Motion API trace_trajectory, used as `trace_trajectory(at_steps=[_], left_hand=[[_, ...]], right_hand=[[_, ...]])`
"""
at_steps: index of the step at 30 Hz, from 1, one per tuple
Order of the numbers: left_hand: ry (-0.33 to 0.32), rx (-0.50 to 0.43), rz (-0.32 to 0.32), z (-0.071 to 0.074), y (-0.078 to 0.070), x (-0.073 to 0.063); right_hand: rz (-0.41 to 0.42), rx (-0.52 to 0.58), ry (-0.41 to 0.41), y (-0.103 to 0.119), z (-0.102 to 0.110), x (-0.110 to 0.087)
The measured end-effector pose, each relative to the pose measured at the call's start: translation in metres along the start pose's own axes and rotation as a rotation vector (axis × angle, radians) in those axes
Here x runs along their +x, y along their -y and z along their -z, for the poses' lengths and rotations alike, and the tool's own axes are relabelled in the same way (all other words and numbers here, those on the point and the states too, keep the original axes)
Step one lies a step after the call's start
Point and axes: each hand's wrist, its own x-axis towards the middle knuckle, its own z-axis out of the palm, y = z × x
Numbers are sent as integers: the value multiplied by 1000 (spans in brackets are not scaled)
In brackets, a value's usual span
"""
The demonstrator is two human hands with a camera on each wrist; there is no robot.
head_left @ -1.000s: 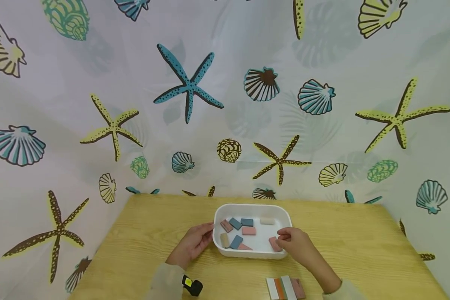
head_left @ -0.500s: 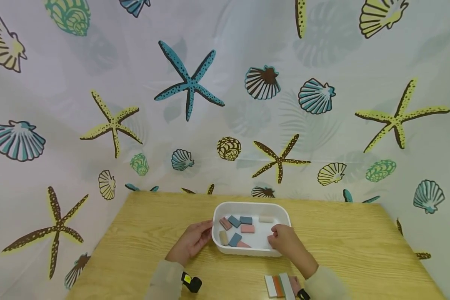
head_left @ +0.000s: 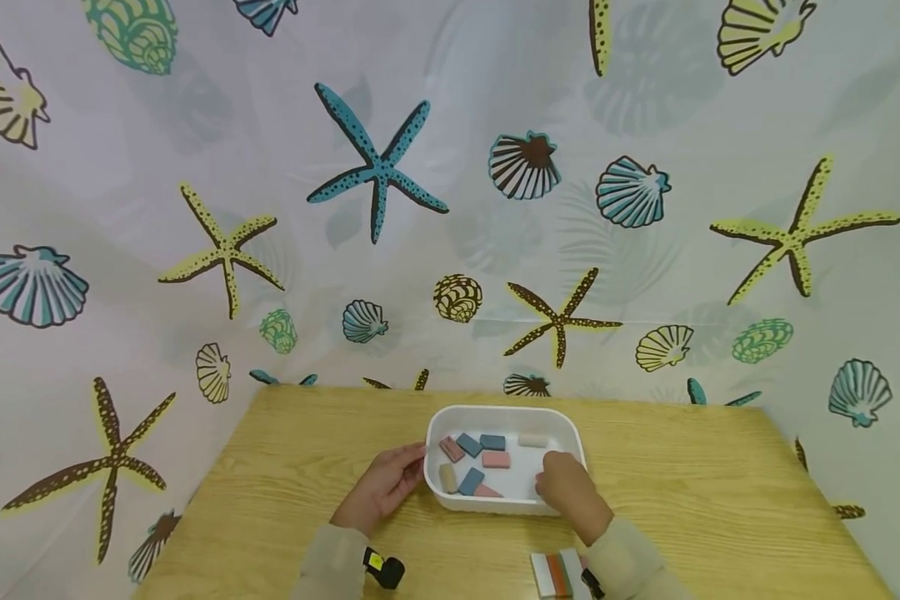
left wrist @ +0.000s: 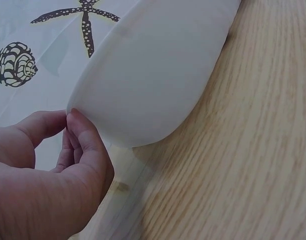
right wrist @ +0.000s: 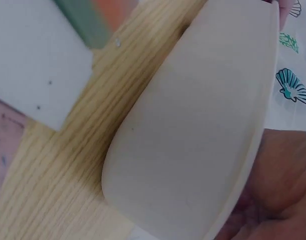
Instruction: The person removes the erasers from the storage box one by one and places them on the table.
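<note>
A white tray point(head_left: 521, 500) with rounded corners stands on the wooden table, holding several small erasers. My left hand point(head_left: 384, 483) pinches its left rim; in the left wrist view the thumb and forefinger point(left wrist: 85, 132) meet at the edge. My right hand point(head_left: 570, 487) reaches over the front right rim with curled fingers, gripping a pink eraser that the hand now hides. Left in the tray lie a pink eraser point(head_left: 496, 459), blue erasers point(head_left: 492, 442), a beige eraser point(head_left: 447, 478) and a cream eraser point(head_left: 532, 440). In the right wrist view the tray wall partly covers my right hand point(right wrist: 282, 185).
In front of the tray, larger erasers lie side by side: a white eraser point(head_left: 543, 575), an orange and green eraser point(head_left: 558, 575) and others partly under my right sleeve point(head_left: 630, 558). A patterned curtain point(head_left: 450, 250) encloses the table point(head_left: 690, 475) at the back and sides.
My right hand has moved left and down into the tray, over the pink eraser at its right end, which is now covered. My left hand stays at the left rim.
</note>
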Motion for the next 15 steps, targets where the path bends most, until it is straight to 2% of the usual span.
trace_trajectory(at_steps=[10,15], left_hand=[[4,15,-11,-1,-1,-1],[1,17,-6,-1,-1,-2]], right_hand=[[-17,-75,-27,-1,-10,8],[-47,-62,-11,-1,-11,11]])
